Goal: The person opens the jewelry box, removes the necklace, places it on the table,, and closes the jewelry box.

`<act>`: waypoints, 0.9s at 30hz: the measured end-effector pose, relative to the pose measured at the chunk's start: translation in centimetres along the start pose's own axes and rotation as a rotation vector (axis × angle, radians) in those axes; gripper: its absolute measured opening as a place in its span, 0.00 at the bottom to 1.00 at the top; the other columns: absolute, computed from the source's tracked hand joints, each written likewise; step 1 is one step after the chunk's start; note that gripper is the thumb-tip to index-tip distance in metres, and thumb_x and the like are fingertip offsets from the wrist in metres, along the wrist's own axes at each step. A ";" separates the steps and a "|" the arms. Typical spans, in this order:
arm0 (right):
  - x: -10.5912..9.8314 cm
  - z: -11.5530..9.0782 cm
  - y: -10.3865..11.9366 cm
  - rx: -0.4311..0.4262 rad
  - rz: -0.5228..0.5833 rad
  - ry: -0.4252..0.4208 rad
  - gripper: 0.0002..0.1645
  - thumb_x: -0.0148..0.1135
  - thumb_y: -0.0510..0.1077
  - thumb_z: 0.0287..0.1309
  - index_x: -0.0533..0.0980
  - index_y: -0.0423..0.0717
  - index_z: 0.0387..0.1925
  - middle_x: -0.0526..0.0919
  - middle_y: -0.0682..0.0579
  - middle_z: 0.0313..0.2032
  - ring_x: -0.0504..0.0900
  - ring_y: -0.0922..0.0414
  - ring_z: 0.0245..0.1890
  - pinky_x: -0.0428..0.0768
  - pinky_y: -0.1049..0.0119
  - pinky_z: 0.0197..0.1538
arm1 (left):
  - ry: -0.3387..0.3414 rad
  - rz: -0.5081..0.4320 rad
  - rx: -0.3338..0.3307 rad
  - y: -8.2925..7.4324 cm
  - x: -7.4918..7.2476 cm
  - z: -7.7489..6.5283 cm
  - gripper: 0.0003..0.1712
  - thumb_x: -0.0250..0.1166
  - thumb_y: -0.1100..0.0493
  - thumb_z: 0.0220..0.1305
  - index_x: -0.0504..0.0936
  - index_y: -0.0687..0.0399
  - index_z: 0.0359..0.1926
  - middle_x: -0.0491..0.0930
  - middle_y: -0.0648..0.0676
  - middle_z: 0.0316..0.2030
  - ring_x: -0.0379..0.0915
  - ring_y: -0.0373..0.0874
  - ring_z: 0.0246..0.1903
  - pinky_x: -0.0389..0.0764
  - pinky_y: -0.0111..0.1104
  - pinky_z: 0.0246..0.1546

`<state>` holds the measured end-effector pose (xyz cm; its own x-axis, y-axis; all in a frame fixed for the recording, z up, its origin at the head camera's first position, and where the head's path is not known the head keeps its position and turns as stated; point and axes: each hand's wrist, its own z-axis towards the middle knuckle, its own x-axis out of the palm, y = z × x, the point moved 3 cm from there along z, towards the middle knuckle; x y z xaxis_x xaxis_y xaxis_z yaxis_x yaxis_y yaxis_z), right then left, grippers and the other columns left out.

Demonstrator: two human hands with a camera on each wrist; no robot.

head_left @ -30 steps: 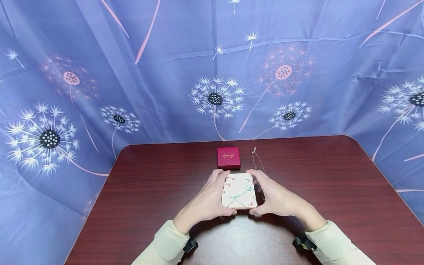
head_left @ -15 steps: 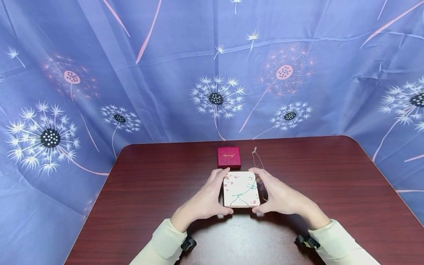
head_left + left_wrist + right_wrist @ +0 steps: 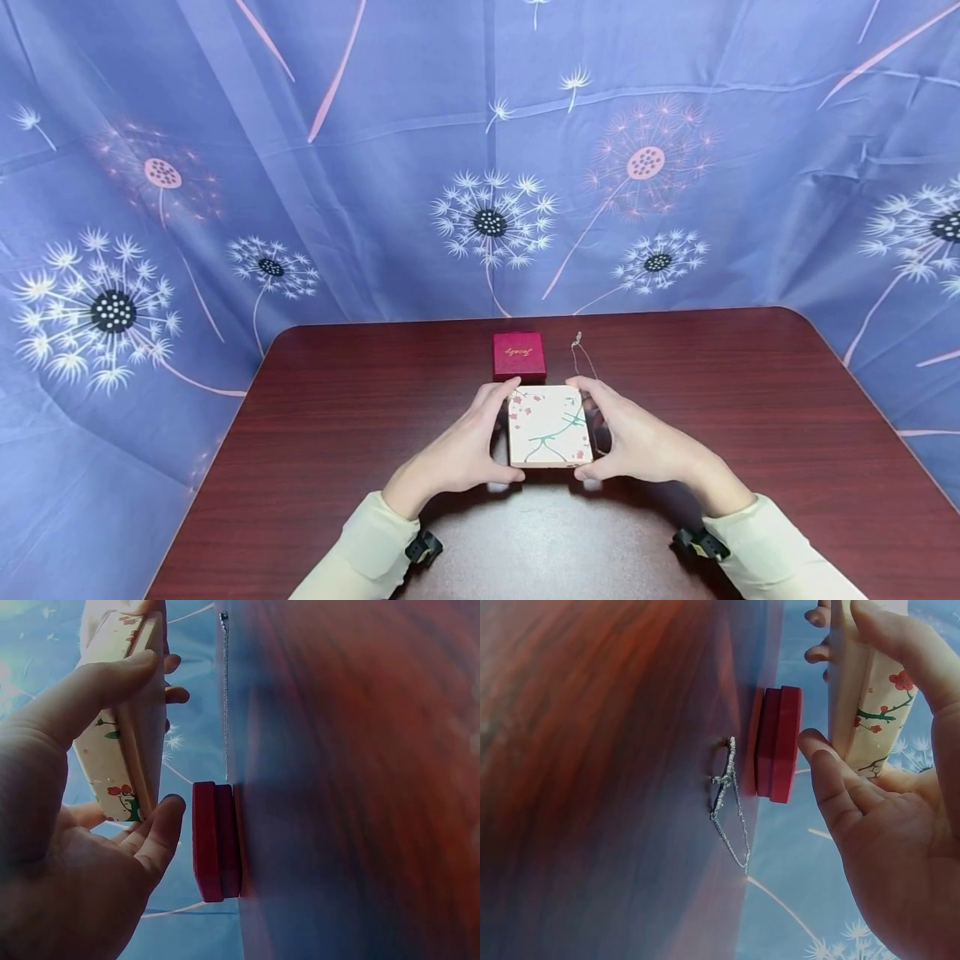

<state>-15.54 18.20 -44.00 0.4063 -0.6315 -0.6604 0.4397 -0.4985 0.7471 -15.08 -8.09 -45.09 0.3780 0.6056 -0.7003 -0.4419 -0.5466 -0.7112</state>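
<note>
A flat square box (image 3: pixel 549 425), white with red blossoms and green branches on it, is held off the table between both hands. My left hand (image 3: pixel 459 450) grips its left side, with the thumb along the near edge and the fingers at the far corner. On the right side my right hand (image 3: pixel 645 440) grips it the same way. Both wrist views show the box's side wall with a lengthwise seam, raised above the tabletop. Behind it sits a closed dark red box (image 3: pixel 519 356) with gold lettering. A silver chain necklace (image 3: pixel 730 754) lies right of the red box, partly hidden by the right hand in the head view.
The dark reddish-brown wooden table (image 3: pixel 337 417) has rounded far corners. A blue cloth (image 3: pixel 375 167) printed with dandelions hangs behind and beside it. Small black devices (image 3: pixel 423 548) are strapped at both wrists, below pale sleeves (image 3: pixel 371 542).
Both hands have shifted the patterned box slightly to the right and away from the person. It looks a little larger, and the thumbs stand farther apart. The red box and necklace stay put.
</note>
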 end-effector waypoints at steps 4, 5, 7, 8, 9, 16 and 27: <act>0.0 0.1 0.0 -0.001 -0.003 0.000 0.71 0.90 0.51 0.40 0.56 0.46 0.79 0.75 0.56 0.59 0.78 0.58 0.56 0.82 0.54 0.60 | -0.003 0.002 -0.005 0.0 -0.1 0.0 0.75 0.87 0.56 0.47 0.45 0.44 0.86 0.58 0.52 0.74 0.66 0.41 0.66 0.69 0.39 0.72; 0.1 0.1 0.0 -0.003 -0.002 0.000 0.71 0.90 0.51 0.40 0.56 0.46 0.79 0.75 0.56 0.59 0.78 0.58 0.56 0.82 0.54 0.60 | -0.005 0.002 -0.003 0.1 -0.1 0.0 0.74 0.87 0.56 0.48 0.45 0.45 0.86 0.59 0.52 0.74 0.66 0.41 0.66 0.69 0.39 0.72; 0.1 0.2 0.0 -0.008 -0.002 -0.001 0.70 0.90 0.52 0.41 0.56 0.46 0.79 0.75 0.55 0.59 0.78 0.57 0.56 0.82 0.55 0.60 | -0.007 0.001 0.001 0.2 -0.1 0.0 0.74 0.87 0.56 0.48 0.46 0.46 0.85 0.59 0.53 0.74 0.67 0.41 0.65 0.69 0.39 0.71; 0.1 0.2 0.0 -0.010 0.002 0.000 0.70 0.90 0.52 0.42 0.56 0.46 0.79 0.76 0.55 0.59 0.78 0.57 0.56 0.82 0.55 0.60 | -0.006 0.000 0.003 0.2 -0.1 0.0 0.74 0.87 0.56 0.48 0.46 0.46 0.85 0.59 0.53 0.73 0.67 0.41 0.65 0.70 0.39 0.71; 0.1 0.2 0.0 -0.013 0.003 0.001 0.69 0.90 0.52 0.42 0.56 0.46 0.79 0.76 0.55 0.59 0.78 0.57 0.56 0.82 0.55 0.60 | -0.007 -0.001 0.005 0.2 -0.1 0.0 0.73 0.87 0.56 0.48 0.46 0.46 0.85 0.60 0.53 0.73 0.68 0.41 0.65 0.70 0.39 0.71; 0.1 0.3 0.2 -0.032 0.007 -0.005 0.68 0.90 0.49 0.41 0.58 0.46 0.78 0.77 0.57 0.57 0.79 0.58 0.53 0.83 0.56 0.58 | -0.007 -0.011 0.030 0.1 -0.2 -0.1 0.72 0.85 0.58 0.49 0.45 0.42 0.85 0.59 0.54 0.73 0.66 0.42 0.65 0.70 0.38 0.71; 0.0 0.4 0.3 -0.057 0.002 -0.012 0.66 0.90 0.49 0.42 0.59 0.46 0.77 0.77 0.58 0.56 0.79 0.57 0.52 0.83 0.55 0.56 | -0.001 0.010 0.018 0.3 -0.3 -0.1 0.75 0.85 0.55 0.50 0.41 0.47 0.86 0.59 0.54 0.73 0.62 0.43 0.69 0.67 0.43 0.73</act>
<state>-15.73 17.87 -43.75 0.3976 -0.6400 -0.6575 0.4842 -0.4623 0.7428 -15.21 -8.51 -45.15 0.3731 0.6008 -0.7070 -0.4601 -0.5419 -0.7033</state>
